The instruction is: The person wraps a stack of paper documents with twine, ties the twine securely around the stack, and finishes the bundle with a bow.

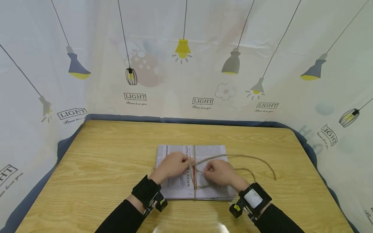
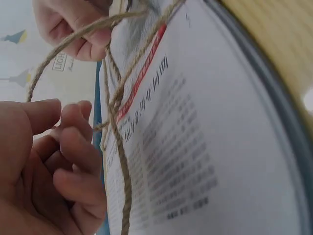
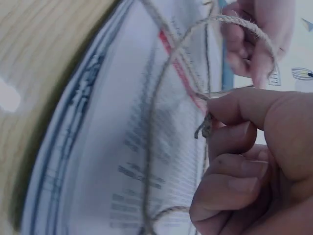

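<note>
A flat stack of newspapers (image 1: 176,191) lies on the table, with brown twine (image 1: 195,194) running across it from front to back. Over the middle of the stack, my left hand (image 1: 174,164) pinches a strand of twine between thumb and fingertips. My right hand (image 1: 220,171) faces it from the right side, pinching twine with thumb and forefinger while its other fingers curl in. Between the two hands the strands cross beside a red printed strip (image 2: 142,73). A loop of twine (image 3: 152,122) arches over the paper in the right wrist view.
Loose twine (image 1: 263,160) trails right, past the stack's edge. Wood-grain table (image 1: 102,181) surrounds the stack. A white curtain (image 1: 163,19) printed with lamps stands behind and at both sides, its blue border (image 1: 215,121) along the table's far edge.
</note>
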The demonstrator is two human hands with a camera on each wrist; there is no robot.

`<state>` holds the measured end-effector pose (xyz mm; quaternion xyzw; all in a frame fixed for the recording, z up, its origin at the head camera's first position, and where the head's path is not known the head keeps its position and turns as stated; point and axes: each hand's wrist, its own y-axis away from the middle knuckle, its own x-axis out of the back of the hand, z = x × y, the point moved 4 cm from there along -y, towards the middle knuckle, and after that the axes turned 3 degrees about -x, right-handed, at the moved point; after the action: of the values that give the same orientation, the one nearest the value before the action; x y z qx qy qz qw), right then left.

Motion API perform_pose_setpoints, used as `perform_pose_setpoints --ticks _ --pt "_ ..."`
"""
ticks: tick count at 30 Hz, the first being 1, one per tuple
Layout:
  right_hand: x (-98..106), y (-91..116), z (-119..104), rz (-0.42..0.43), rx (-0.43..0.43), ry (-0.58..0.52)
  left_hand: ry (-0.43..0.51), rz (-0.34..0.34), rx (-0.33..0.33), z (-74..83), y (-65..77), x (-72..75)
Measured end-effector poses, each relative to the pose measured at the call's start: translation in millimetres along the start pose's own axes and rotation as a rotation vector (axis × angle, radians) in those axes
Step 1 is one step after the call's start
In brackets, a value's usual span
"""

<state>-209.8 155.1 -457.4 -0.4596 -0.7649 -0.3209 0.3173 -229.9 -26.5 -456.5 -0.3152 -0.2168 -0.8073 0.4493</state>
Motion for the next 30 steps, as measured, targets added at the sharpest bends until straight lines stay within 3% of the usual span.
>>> perform_pose_setpoints --ticks 9,15,20,24,30 --pt "9 8 -3 -0.159 -0.007 -0.252 0.381 -0.113 0.105 9.4 11.2 -29.1" --pt "9 9 -4 -0.205 0.014 -0.321 0.499 -0.081 0.195 14.4 13.2 -37.2" --pt "8 10 -5 -0.2 0.01 -0.296 0.608 -0.039 0.272 12.1 13.5 -41.5" --pt "13 10 -3 -0.096 0.046 -0.222 0.641 -0.042 0.282 10.1 13.6 -43.9" --pt "40 7 19 0.19 0.074 -0.077 0.59 -0.111 0.197 13.6 14.0 -44.5"
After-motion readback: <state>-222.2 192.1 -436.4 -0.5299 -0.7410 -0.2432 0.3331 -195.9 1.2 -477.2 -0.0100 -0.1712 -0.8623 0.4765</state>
